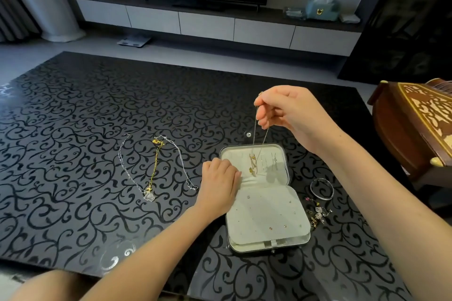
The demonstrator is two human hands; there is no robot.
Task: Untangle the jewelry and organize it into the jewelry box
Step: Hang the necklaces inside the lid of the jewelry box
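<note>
One chain (254, 133) hangs from right hand (286, 110) into jewelry box (259, 217).

left grip (219, 181) low, fingers curled | right grip (286, 110) raised, fingertips pinched

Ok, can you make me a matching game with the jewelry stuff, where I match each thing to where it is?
Things:
1. thin chain
2. silver bangle
3. yellow chain
4. ear studs

Places:
A. on the table, left of the jewelry box
B. on the box's near pad
C. hanging from the right hand, over the box
D. on the table, right of the box

Pairs: 1-C, 2-D, 3-A, 4-B.
</note>
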